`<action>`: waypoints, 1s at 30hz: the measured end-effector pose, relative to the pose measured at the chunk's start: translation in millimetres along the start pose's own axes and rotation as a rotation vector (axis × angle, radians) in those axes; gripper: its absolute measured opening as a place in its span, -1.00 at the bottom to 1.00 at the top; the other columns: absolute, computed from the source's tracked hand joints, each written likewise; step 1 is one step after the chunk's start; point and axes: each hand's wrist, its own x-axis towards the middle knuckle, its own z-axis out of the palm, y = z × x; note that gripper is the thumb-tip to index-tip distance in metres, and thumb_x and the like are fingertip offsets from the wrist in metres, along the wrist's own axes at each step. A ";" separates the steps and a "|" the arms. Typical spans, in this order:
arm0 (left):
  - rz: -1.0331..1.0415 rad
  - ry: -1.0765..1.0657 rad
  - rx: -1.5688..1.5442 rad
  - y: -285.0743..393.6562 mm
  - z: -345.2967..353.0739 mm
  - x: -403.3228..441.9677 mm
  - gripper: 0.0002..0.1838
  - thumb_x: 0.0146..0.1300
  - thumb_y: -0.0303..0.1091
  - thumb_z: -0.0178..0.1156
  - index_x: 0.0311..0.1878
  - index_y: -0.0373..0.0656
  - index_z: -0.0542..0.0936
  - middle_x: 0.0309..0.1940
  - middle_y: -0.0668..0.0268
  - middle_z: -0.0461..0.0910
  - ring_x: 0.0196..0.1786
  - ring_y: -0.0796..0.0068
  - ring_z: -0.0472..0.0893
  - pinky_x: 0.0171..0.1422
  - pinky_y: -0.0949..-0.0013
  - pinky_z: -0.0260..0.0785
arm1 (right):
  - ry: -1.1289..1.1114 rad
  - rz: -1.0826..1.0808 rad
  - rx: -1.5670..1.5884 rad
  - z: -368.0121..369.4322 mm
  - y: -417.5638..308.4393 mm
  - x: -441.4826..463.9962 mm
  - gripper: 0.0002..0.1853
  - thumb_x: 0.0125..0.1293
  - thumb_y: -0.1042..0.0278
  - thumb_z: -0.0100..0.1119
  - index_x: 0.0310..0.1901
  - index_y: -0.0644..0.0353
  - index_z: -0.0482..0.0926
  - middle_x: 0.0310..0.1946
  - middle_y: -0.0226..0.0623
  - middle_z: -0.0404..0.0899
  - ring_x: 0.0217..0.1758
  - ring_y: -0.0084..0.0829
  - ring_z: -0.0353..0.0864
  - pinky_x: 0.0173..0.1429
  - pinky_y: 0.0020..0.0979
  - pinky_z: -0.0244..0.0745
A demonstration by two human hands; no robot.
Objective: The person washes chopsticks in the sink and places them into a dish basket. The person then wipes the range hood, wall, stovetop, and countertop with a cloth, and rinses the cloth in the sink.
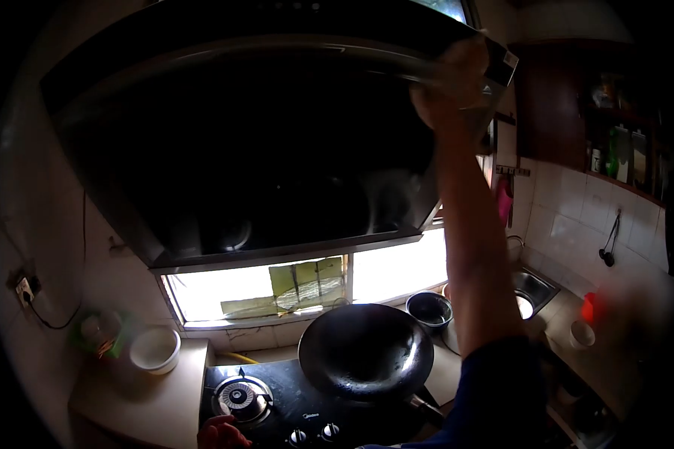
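My right arm stretches up to the dark range hood (262, 142). At the hood's upper right edge is my right hand (453, 82), smeared by motion and closed around what looks like a pale, thin cloth (472, 52). My left hand (223, 432) shows only in part at the bottom, reddish and curled near the front left of the black gas stove (277, 389). Whatever it may hold is hidden. A dark wok (367, 352) sits over the right burner, its handle toward me. The left burner (241, 398) is bare.
A white bowl (155, 350) and a green basket (101, 333) stand on the left counter. Behind the wok is a dark pot (429, 308). On the right are a metal sink (535, 288), a cup (581, 334), hanging ladles (611, 239) and a wall cabinet (550, 112).
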 end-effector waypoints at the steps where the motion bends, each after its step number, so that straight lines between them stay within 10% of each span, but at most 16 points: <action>1: -0.003 -0.018 -0.032 -6.6 -9.9 0.2 -0.45 0.38 0.01 -0.14 0.13 -0.32 0.39 -0.39 0.20 0.53 -0.34 0.33 0.53 -0.14 0.22 0.43 | 0.185 0.103 0.226 0.3 -30.7 15.2 -0.23 0.16 -0.09 0.10 0.32 0.14 0.15 0.26 -0.15 0.20 0.28 -0.25 0.25 0.30 -0.23 0.18; 14: 0.053 -0.229 -0.232 24.3 -16.2 27.0 -0.41 0.40 0.10 -0.32 0.12 -0.21 0.42 -0.28 0.15 0.52 -0.29 0.26 0.47 -0.13 0.11 0.38 | 0.770 0.059 0.842 -60.8 -125.2 -27.4 -0.42 0.34 -0.01 -0.19 0.36 -0.05 0.11 0.37 -0.32 0.09 0.38 -0.26 0.10 0.36 -0.13 0.03; 16: 0.076 -0.285 -0.199 26.5 1.7 34.7 -0.40 0.40 0.11 -0.32 0.12 -0.22 0.41 -0.29 0.15 0.51 -0.30 0.27 0.45 -0.14 0.14 0.36 | 0.563 -0.151 0.377 -52.3 -77.9 -13.9 -0.38 0.29 -0.01 -0.09 0.35 -0.01 0.12 0.38 -0.32 0.08 0.40 -0.24 0.08 0.36 -0.11 0.05; 17: 0.074 -0.304 -0.138 27.7 10.9 37.0 -0.38 0.39 0.12 -0.33 0.13 -0.23 0.41 -0.29 0.15 0.50 -0.30 0.27 0.44 -0.15 0.14 0.35 | 0.020 -0.264 0.465 -70.9 -39.7 10.8 -0.31 0.21 -0.03 0.00 0.35 0.03 0.13 0.38 -0.30 0.07 0.43 -0.24 0.03 0.38 -0.11 -0.01; 19: 0.019 -0.369 -0.073 13.7 0.5 42.6 -0.28 0.34 0.23 -0.33 0.15 -0.28 0.38 -0.31 0.13 0.49 -0.29 0.25 0.45 -0.17 0.13 0.34 | 0.067 -0.384 0.498 -39.3 6.3 16.9 -0.23 0.12 -0.04 0.11 0.33 0.10 0.15 0.37 -0.28 0.08 0.45 -0.23 -0.01 0.42 -0.13 -0.08; 20: 0.021 -0.356 -0.077 15.7 8.4 41.8 -0.28 0.34 0.23 -0.33 0.15 -0.28 0.38 -0.31 0.13 0.49 -0.29 0.25 0.45 -0.17 0.13 0.34 | 0.667 -0.380 0.439 -2.8 14.3 7.8 -0.21 0.10 -0.04 0.13 0.32 0.14 0.16 0.35 -0.26 0.12 0.44 -0.23 0.01 0.42 -0.13 -0.10; 24: 0.071 -0.138 -0.214 22.9 28.7 26.7 -0.20 0.28 0.30 -0.28 0.13 -0.36 0.36 -0.38 0.07 0.48 -0.33 0.21 0.45 -0.20 0.14 0.35 | 0.953 -0.286 0.674 69.5 32.9 31.6 -0.56 0.11 0.27 0.14 0.09 0.04 0.44 0.18 -0.08 0.30 0.28 -0.07 0.23 0.27 0.12 0.05; 29: 0.202 -0.087 -0.165 11.0 6.4 -4.7 -0.14 0.26 0.34 -0.30 0.18 -0.39 0.32 -0.42 0.08 0.47 -0.41 0.23 0.42 -0.25 0.13 0.37 | 0.814 -0.180 0.711 102.6 12.1 13.8 -0.50 0.13 0.26 0.12 0.11 0.31 0.44 0.25 0.03 0.24 0.34 0.02 0.15 0.35 0.16 -0.07; 30: 0.180 -0.026 -0.230 11.2 4.9 -9.7 -0.12 0.25 0.35 -0.31 0.19 -0.40 0.31 -0.43 0.09 0.46 -0.41 0.24 0.42 -0.25 0.14 0.37 | 0.648 0.060 0.333 120.0 -15.7 25.4 -0.55 0.15 0.24 0.12 0.06 0.29 0.48 0.22 0.03 0.27 0.33 0.01 0.18 0.35 0.13 -0.04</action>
